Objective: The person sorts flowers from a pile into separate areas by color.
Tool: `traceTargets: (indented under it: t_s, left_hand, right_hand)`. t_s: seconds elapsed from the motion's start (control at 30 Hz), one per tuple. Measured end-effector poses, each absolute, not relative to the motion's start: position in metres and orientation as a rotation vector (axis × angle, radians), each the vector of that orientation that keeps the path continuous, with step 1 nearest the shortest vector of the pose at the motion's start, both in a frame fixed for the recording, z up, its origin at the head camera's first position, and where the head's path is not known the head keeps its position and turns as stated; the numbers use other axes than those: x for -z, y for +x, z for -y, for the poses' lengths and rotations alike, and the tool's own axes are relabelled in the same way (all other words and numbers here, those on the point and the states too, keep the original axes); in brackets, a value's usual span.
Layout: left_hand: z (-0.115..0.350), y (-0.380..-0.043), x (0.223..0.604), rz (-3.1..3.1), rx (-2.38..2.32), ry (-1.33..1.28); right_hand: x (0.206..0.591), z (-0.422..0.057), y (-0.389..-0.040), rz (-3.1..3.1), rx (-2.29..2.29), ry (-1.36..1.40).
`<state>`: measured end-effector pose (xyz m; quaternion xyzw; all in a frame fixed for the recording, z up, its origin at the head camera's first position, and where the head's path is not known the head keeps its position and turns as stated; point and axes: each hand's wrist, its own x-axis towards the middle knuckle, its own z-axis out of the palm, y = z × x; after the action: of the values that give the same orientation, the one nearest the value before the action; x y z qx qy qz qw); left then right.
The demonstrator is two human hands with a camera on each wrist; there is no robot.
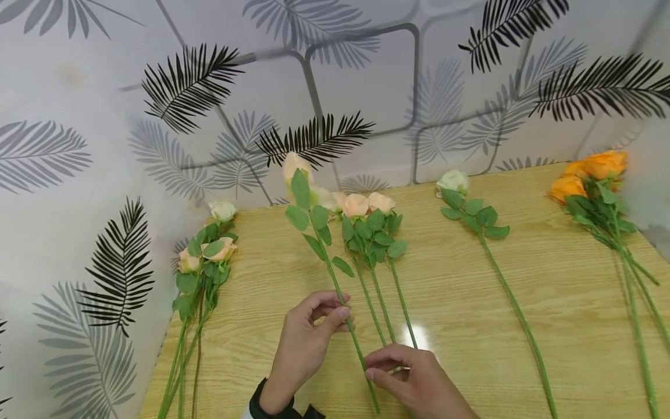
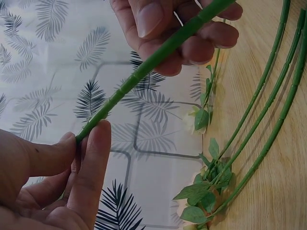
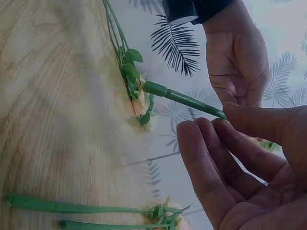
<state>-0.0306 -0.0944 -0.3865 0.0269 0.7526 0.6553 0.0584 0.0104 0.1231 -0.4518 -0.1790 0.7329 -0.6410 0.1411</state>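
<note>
A single pale peach rose (image 1: 297, 169) on a long green stem is held raised over the table, tilted with its bloom away. My left hand (image 1: 311, 334) pinches the stem around mid-length between thumb and fingers. Lower down, near the cut end, my right hand (image 1: 419, 378) pinches the same stem. In the right wrist view, the stem (image 3: 187, 101) runs out past the right fingertips. The left wrist view shows the stem (image 2: 139, 74) crossing between both hands. Behind it lie several peach roses (image 1: 369, 209) in a row, their lower stems partly hidden by the right hand.
A pile of white and peach roses (image 1: 206, 256) lies at the table's left edge. Right of centre lies one white rose (image 1: 453, 182), and orange roses (image 1: 597, 171) lie at the far right. Leaf-patterned sheeting (image 1: 361, 87) rises behind the wooden table (image 1: 450, 302).
</note>
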Motion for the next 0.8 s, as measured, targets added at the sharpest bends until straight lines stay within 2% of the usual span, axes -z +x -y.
traceTargets:
  t_s: [0.8]
  left_hand:
    - [0.098, -0.0297, 0.3912, -2.226, -1.964, 0.194]
  right_hand:
    - [0.4599, -0.1219, 0.0068, -2.238, 1.851, -0.57]
